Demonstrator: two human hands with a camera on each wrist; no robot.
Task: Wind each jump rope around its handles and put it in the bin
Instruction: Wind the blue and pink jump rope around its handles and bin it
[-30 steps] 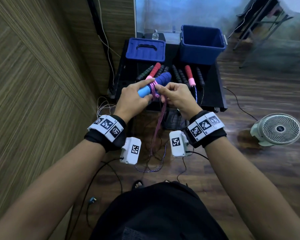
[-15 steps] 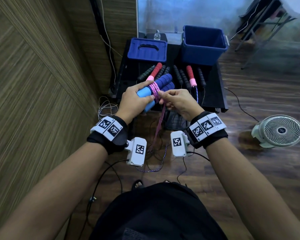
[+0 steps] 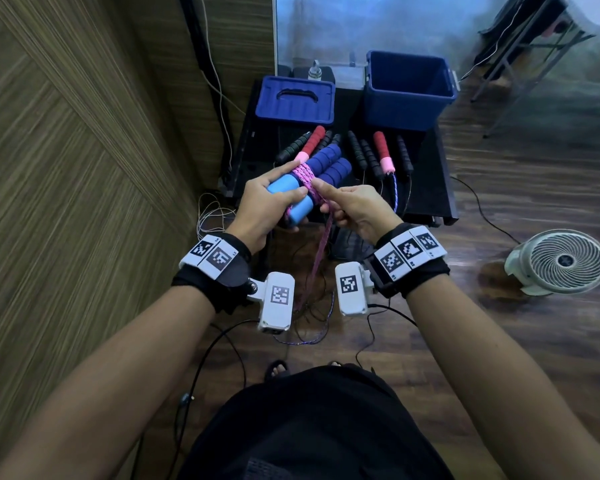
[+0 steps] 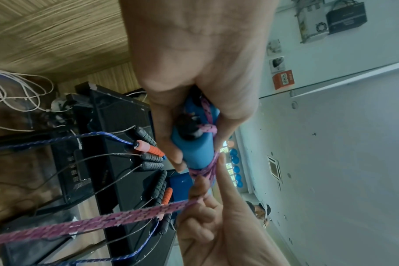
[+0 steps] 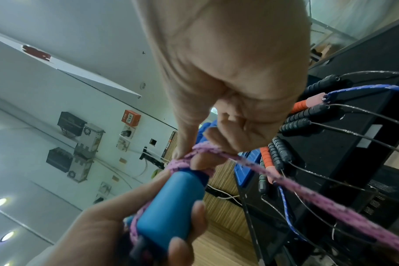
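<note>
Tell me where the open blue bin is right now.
In the head view the open blue bin stands at the far right of the black table, beside the blue lid and beyond the spare rope handles.

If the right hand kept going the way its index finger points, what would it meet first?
The right hand points its index finger at the pink rope wound round the blue handles, and seems to touch it already; that comes first.
</note>
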